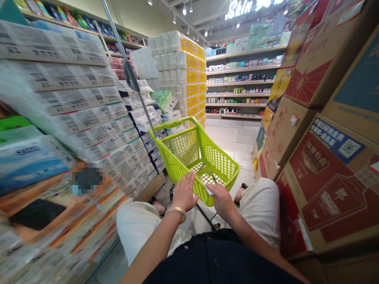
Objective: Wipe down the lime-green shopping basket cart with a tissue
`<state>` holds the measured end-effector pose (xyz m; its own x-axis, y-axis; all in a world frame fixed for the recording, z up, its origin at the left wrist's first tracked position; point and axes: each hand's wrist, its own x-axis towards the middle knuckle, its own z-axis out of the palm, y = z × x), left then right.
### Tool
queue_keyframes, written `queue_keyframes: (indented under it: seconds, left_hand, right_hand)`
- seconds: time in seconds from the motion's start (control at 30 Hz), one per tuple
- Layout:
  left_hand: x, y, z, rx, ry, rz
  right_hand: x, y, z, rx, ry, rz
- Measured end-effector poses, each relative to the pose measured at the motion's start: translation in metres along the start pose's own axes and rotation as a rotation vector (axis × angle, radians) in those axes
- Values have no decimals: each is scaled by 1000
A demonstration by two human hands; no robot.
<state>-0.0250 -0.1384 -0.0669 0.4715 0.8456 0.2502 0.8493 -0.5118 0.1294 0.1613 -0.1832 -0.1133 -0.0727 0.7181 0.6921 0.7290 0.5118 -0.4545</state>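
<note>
A lime-green plastic shopping cart with perforated walls stands between my knees, its basket bare inside. My left hand, with a gold bangle at the wrist, lies with fingers stretched out on the cart's near wall. My right hand is at the same wall, closer to its right corner. Under its fingers it presses a small white tissue or cloth, mostly covered by the hand. From the cart's handle area a thin metal pole rises to the upper left.
Stacked cartons crowd my right side. Wrapped paper packs are piled on my left, above a lower stack bearing a dark flat device. Beyond the cart stand a tall yellow-and-white tissue stack and product shelves. Tiled floor runs between.
</note>
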Motion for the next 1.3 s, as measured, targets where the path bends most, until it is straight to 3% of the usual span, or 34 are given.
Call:
queue_keyframes:
  seconds: [0.13,0.33,0.43,0.53,0.7,0.8,0.93,1.0,1.2,1.3]
  left_hand:
    - [2,-6,-7,-6,-84,-34]
    - [0,0,10,-78,-7,170]
    - [0,2,19,-89,26,163]
    - [0,0,21,-65,67,121]
    - [-1,-9,22,-36,117,78]
    - [-1,-11,25,-24,125,75]
    - [-4,-14,28,0,128,60]
    - [-8,-18,28,11,148,55]
    - [-18,-31,29,-11,201,76]
    - [-18,-34,33,-50,219,82]
  right_hand:
    - [0,10,-3,11,-24,17]
    - [-1,0,3,5,-19,8]
    - [-3,-3,7,35,-76,-57]
    - [-2,17,0,32,-42,-34]
    - [5,58,-17,-48,153,162]
    - [4,43,-7,-28,152,160]
    - [-4,1,15,81,-44,-38]
    - [-5,-5,17,102,-99,-83]
    - [2,31,-4,-8,112,108]
    - [1,19,3,-6,104,99]
